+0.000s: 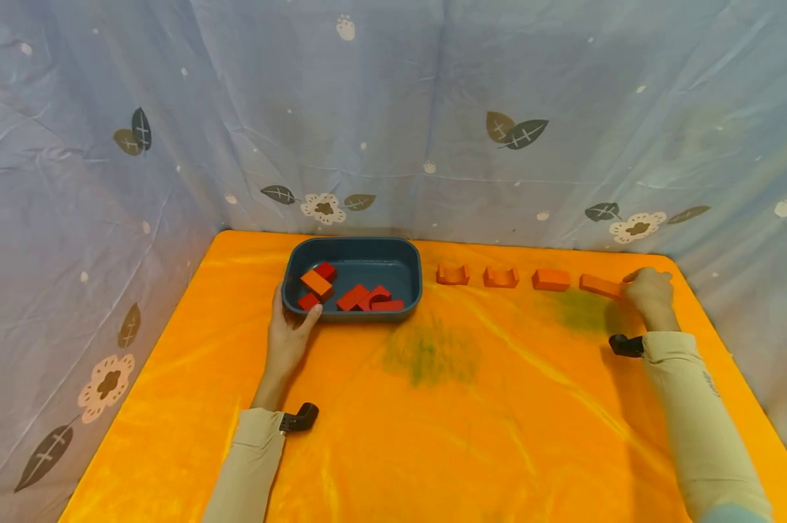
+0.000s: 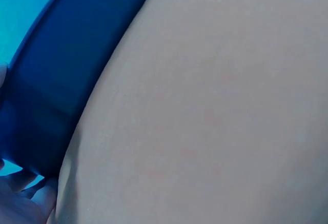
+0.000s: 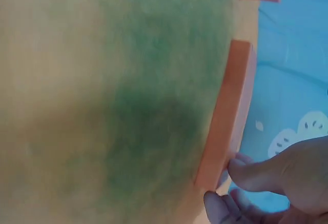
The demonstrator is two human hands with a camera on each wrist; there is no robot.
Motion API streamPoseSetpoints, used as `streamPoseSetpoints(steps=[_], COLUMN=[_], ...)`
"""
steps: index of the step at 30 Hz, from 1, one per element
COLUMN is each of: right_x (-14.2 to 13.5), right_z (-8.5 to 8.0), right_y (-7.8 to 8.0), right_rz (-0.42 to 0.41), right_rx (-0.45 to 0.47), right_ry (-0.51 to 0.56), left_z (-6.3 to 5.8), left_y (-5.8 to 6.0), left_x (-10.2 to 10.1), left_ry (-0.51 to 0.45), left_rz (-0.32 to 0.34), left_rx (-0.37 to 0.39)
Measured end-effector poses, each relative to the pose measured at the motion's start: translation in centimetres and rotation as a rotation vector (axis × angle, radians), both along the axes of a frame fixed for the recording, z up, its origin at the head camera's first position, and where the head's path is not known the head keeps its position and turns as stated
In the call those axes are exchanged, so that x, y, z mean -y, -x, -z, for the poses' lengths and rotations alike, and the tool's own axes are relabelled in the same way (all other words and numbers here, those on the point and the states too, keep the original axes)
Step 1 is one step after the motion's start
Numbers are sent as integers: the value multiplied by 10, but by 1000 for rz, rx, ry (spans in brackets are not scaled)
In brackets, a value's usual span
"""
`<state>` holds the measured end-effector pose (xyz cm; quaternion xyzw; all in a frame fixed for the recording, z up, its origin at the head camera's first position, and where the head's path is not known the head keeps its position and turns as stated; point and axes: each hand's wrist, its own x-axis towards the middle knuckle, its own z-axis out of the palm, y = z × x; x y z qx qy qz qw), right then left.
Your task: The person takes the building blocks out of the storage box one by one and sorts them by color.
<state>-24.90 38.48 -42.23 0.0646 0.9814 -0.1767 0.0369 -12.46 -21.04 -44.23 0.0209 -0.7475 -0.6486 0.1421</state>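
At the back left of the table stands a dark blue tray holding several red blocks and one orange block. My left hand grips its near left corner, thumb over the rim. In the left wrist view the tray's side wall shows large, with fingers at its end. Far to the right, my right hand pinches the right end of a long orange block on the cloth. In the right wrist view, thumb and fingertips hold one end of that block.
Left of the long block, in a row along the back, sit an orange rectangular block and two notched orange blocks, one at mid-row and one nearest the tray. Yellow cloth covers the table. Patterned curtains hang behind and beside it.
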Motion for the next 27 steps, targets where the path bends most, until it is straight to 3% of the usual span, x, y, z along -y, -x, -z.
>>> streamPoseSetpoints(steps=[4,9,14,19,24,27], right_x=[13,12,14,19,31,49], right_z=[-9,-1,7,4,-5,-14], right_y=[-7,-2,-1,-4,2,5], right_rz=[-18,-13,-19,-12,-79,-128], right_rx=[-36,-48,-35,-89,-131,-144], right_ry=[-48,-108,-155,-95,-2,65], left_z=[-2,-5,-5,6,25,29], left_y=[0,0,0,4,10,10], left_x=[-1,-4,-4,0,7,9], left_ry=[6,24,15,5,52,80], left_rz=[1,-13,-15,-7,-52,-64], left_rx=[13,54,42,15,57,73])
